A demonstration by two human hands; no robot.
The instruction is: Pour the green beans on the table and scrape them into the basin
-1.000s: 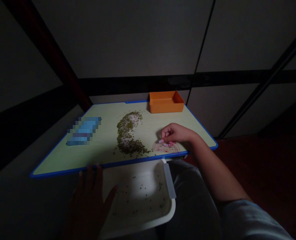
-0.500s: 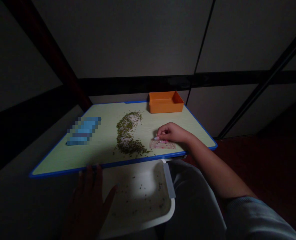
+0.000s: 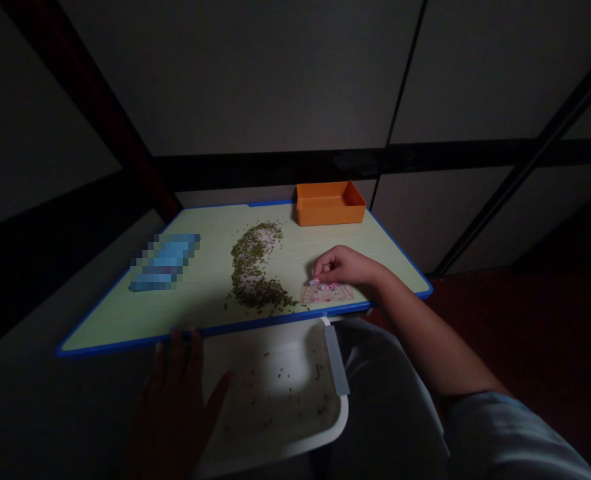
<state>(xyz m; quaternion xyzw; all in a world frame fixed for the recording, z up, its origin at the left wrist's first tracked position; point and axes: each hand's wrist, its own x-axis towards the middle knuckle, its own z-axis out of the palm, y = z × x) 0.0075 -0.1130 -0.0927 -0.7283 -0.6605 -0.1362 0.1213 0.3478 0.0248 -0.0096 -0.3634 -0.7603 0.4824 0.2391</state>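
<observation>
Over the right part of the pale board, my right hand [image 3: 344,267] is closed, with thumb and fingers pressed together; what lies between the tips is too small to tell. Under its fingertips lies a see-through half-round piece [image 3: 331,293] with pink markings, like a protractor. Left of that hand, small green-brown grains [image 3: 249,267] spread in a curved heap on the board. My left hand [image 3: 175,400] is in shadow, fingers apart, its tips near the board's front edge and its thumb over a white tray [image 3: 320,437] holding scattered dark grains.
The pale board [image 3: 205,227] has a blue rim. An orange open box [image 3: 331,215] stands at its back right. On the left lies a blue flat object [image 3: 168,260], blurred out. A panelled wall [image 3: 275,87] rises behind; my legs [image 3: 385,387] are below on the right.
The half-round piece has shifted slightly toward me and to the right, with my right fingertips dipping a little lower. My left hand, the heap and the box stay put.
</observation>
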